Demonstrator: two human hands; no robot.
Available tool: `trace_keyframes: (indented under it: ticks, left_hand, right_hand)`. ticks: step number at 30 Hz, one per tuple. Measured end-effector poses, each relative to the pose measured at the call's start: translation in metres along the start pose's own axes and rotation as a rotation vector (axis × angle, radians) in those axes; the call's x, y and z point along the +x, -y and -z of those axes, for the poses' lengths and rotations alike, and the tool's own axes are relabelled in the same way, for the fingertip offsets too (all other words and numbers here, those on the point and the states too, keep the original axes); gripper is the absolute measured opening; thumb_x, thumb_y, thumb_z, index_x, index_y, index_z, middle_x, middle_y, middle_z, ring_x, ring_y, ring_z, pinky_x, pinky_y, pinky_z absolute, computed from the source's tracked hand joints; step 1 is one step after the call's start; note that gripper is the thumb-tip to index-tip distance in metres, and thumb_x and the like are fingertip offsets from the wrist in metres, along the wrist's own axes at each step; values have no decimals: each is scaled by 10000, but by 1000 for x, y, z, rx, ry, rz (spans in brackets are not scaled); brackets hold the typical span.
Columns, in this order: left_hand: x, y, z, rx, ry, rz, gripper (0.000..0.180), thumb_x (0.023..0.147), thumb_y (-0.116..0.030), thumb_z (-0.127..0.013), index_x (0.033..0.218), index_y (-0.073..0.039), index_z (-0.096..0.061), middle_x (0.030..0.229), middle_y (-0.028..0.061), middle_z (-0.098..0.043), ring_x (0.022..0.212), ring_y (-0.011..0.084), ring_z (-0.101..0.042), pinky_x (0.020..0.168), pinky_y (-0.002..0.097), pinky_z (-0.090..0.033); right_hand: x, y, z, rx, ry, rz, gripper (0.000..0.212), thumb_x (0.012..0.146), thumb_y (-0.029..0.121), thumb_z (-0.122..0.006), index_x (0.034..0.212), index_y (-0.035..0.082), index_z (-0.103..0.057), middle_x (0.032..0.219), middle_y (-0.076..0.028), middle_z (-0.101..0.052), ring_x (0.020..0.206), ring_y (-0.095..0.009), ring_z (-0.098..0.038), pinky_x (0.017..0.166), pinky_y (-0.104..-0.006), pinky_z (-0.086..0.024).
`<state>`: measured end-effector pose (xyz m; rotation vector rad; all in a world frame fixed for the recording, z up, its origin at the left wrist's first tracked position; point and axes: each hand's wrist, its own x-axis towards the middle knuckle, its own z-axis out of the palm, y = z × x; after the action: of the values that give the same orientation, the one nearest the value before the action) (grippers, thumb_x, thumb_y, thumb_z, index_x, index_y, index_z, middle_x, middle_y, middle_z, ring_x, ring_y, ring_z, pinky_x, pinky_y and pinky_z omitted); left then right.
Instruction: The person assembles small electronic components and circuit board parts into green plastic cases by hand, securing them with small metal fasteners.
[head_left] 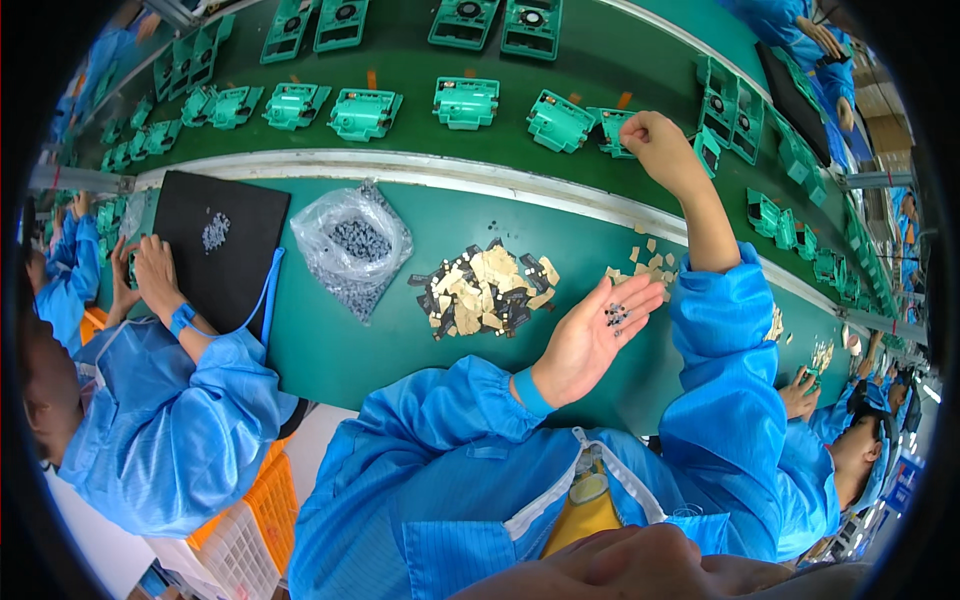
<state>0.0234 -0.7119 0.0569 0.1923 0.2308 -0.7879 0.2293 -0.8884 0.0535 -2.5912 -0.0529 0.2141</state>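
My left hand is held palm up over the green tabletop, its fingers stretched out flat. Several tiny dark parts lie loose on that palm. My right hand reaches across to the belt, fingers closed in a pinch beside a green plastic housing. Anything between those fingertips is too small or hidden to make out. Left of my left hand spreads a pile of beige paper-like pieces and black parts. More small beige pieces are scattered beyond my left fingertips.
A clear plastic bag full of small grey parts sits left of the pile. Beyond the pale rail, green housings stand in rows on the dark green belt. At left, a co-worker's hands rest by a black mat; another person works at right.
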Motion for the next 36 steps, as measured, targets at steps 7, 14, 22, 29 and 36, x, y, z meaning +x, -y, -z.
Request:
trace_keyframes:
  ticks: [7, 14, 22, 29, 36]
  left_hand:
    - [-2, 2, 1, 15, 12, 9, 603, 1084, -413, -317, 1492, 29, -342, 1538, 188, -393, 1444, 266, -355, 1191, 382, -271]
    - [6, 11, 16, 38, -237, 8, 317, 1054, -197, -493, 1282, 19, -539, 1002, 62, -595, 855, 136, -526, 776, 260, -463]
    - [6, 14, 19, 43, -130, -11, 242, 1062, -191, -485, 1199, -6, -558, 802, 18, -522, 668, 97, -435, 624, 246, -367]
    - [8, 1, 23, -38, -162, -133, 257, 1040, -254, -533, 1136, -17, -561, 892, 57, -571, 759, 147, -507, 701, 288, -433]
    - [8, 2, 14, 50, -303, -296, 271, 1026, -235, -543, 1164, -2, -555, 1202, 132, -576, 1117, 227, -547, 999, 359, -459]
  right_hand:
    - [-5, 5, -7, 82, -108, 63, 120, 806, 55, -662, 894, -22, -692, 896, -186, -663, 830, -320, -665, 764, -395, -534]
    - [-39, 15, -16, 96, -308, 281, 106, 792, 51, -691, 885, 26, -648, 977, -174, -599, 998, -371, -559, 903, -438, -466]
    - [-61, -16, 13, -430, -875, 32, 657, 790, 184, -776, 1376, 96, -489, 1191, -185, -591, 1152, -376, -540, 962, -434, -437]
    - [-100, -43, 46, 404, -552, -169, 574, 862, 132, -650, 1417, 119, -503, 1325, -222, -589, 1195, -381, -601, 970, -414, -497]
    - [-238, -39, 31, 803, 520, 70, 576, 893, 84, -722, 1411, 27, -477, 1355, -126, -565, 1223, -178, -537, 965, -308, -479]
